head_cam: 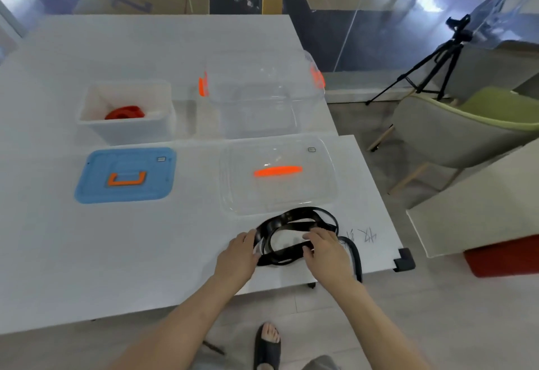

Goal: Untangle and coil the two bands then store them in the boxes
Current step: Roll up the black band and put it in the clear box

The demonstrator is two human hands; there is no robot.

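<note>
Loops of the black band (291, 224) lie at lower centre, the left hand (241, 254) gripping one side, the right hand (327, 251) pinching a strap. The red band (125, 112) sits coiled in the white box (128, 133), upper left.

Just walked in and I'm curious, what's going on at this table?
A person's left hand and right hand hold a flat black band, lying in loose loops on the white table. A coiled red band already sits in the open white plastic box. The clear plastic box looks empty; the blue lid and clear lid lie nearby.
</note>
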